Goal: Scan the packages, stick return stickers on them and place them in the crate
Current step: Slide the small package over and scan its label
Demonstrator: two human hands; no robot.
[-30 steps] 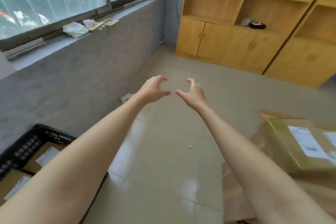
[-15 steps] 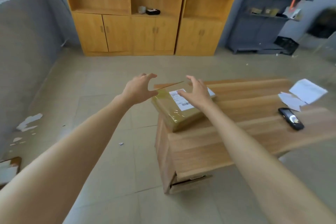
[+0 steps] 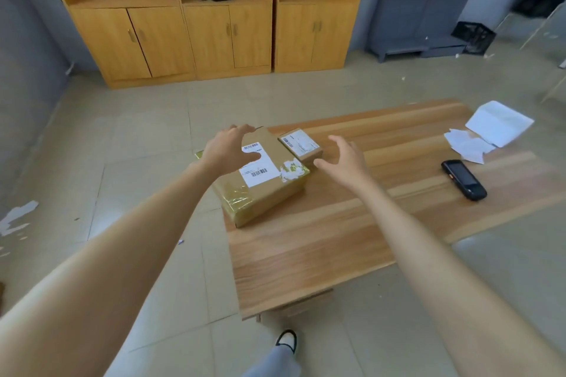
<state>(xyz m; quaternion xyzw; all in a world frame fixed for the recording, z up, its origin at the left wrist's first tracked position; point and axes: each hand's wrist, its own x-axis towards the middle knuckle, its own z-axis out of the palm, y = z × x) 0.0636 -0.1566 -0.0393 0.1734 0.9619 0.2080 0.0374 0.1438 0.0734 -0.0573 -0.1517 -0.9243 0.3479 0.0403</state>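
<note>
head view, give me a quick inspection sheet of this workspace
surface: low wooden table, mostly bare near the front
job's things: large taped cardboard package at the left corner; small cardboard package behind it; black handheld scanner at right
clutter: white paper sheets at the far right
hands: left hand open over the large package; right hand open, empty
cables: nothing seen
surroundings: tiled floor, wooden cabinets, black plastic crate far right

Left hand (image 3: 228, 148) seemingly hides large package's (image 3: 263, 190) corner.
</note>
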